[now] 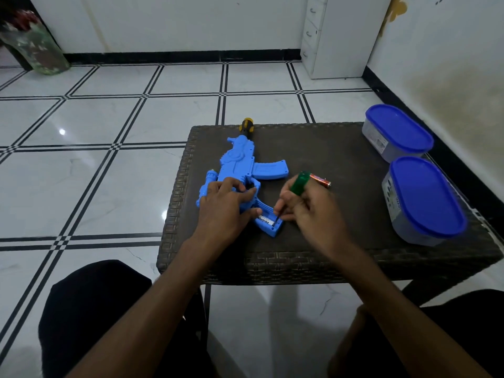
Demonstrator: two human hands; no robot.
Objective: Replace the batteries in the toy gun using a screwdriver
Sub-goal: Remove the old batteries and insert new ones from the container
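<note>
Sitting at the near edge of a dark woven worktop (341, 165), the person has both forearms extended over it, knees in dark cloth visible at the bottom of the view. The left hand (223, 208) lies across the grip end of the blue toy gun (240, 165), fingers bent over the body and thumb against the open battery compartment (268, 223), where a white-labelled battery (264, 220) is seated. The right hand (305, 205) pinches a green-handled screwdriver (298, 184) between curled fingers, its dark tip set down into the compartment's right end. A loose red battery (320, 180) lies on the worktop just beyond that hand, beside the green handle. The toy gun lies flat on the left half of the worktop, its barrel pointing away, magazine projecting to the right. A second screwdriver with a yellow-and-black handle (246, 126) sits at the far edge, touching the barrel end. Two clear containers with blue lids stand along the right side, one nearer (425, 197), one farther (398, 129). Beyond is a white tiled floor (109, 110) with black lines, and a white drawer unit (335, 34) against the far wall.
</note>
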